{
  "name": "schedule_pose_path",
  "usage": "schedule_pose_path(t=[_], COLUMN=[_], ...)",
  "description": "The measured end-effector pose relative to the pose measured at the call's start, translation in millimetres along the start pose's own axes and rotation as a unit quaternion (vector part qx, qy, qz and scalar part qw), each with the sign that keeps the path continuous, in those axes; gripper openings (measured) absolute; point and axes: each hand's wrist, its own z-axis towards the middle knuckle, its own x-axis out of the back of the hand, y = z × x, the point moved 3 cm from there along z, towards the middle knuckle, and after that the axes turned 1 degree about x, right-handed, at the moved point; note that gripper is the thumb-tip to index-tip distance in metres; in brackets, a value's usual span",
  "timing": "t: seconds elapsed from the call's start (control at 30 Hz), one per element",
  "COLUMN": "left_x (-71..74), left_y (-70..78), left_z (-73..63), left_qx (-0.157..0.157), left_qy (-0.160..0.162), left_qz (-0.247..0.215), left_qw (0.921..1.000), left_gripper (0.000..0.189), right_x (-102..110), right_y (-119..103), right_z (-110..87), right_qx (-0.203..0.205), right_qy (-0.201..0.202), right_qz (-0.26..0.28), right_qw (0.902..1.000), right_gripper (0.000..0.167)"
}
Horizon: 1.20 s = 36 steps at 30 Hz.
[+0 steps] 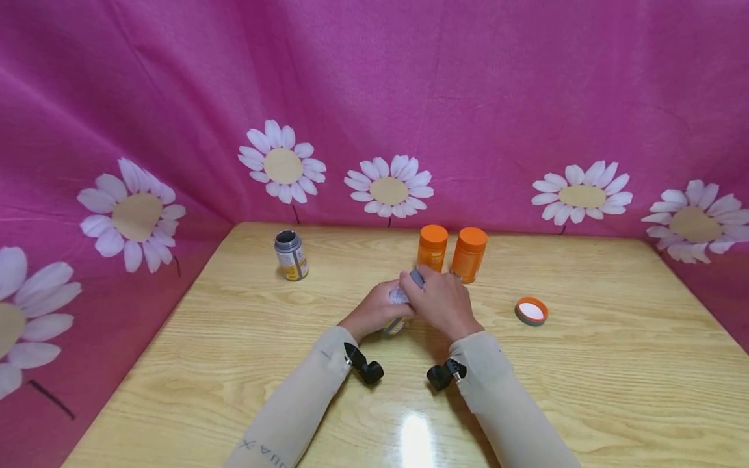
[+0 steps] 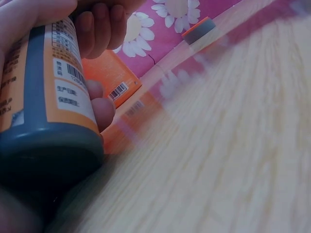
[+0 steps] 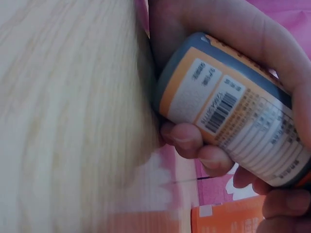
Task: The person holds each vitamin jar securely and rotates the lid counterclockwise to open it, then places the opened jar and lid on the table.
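Note:
My left hand [image 1: 377,309] grips a small grey supplement bottle [image 3: 228,107] with an orange-and-white barcode label, its fingers curled round the body. The bottle is tilted, its base low near the tabletop. At its upper end my right hand [image 1: 441,302] curls over the lid [image 3: 304,181], which is mostly hidden by the fingers. In the left wrist view, the bottle's grey base [image 2: 53,145] fills the lower left. Just behind the hands stand two orange bottles, one on the left [image 1: 432,250] and one on the right [image 1: 469,255], both with orange lids on.
An open grey bottle [image 1: 291,257] with a white-and-yellow label stands at the back left. A loose orange-and-grey lid [image 1: 532,311] lies on the right with its white inside up. The wooden table [image 1: 597,390] meets a pink flowered cloth [image 1: 480,117] at its back and sides.

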Motion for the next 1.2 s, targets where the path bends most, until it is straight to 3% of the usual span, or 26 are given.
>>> schedule_pose_path(t=[0.47,0.63,0.83,1.03,1.2], left_x=[-0.3,-0.1,1.0,-0.1,-1.4], left_y=[2.0,1.6,-0.3,-3.2,-3.2], left_z=[0.7,0.8,1.8,2.3,2.3], left_qx=[-0.008,-0.009,-0.010,0.007,0.012], left_qy=[-0.014,-0.015,-0.011,-0.018,-0.014], left_qz=[0.005,0.008,0.000,-0.040,-0.042], left_qw=[0.9999,0.9998,0.9999,0.9990,0.9989], left_gripper=[0.036,0.036,0.035,0.039,0.040], right_x=[7,8,16,25,30], right_y=[7,7,4,7,9], right_z=[0.3,-0.3,-1.5,-3.6,-5.9], right_qx=[0.025,0.025,0.060,0.067,0.066], right_qy=[-0.113,-0.137,-0.161,-0.208,-0.233], right_qz=[0.078,0.102,0.114,0.140,0.147], right_qw=[0.9902,0.9850,0.9785,0.9657,0.9590], right_gripper=[0.052,0.048,0.039,0.053,0.055])
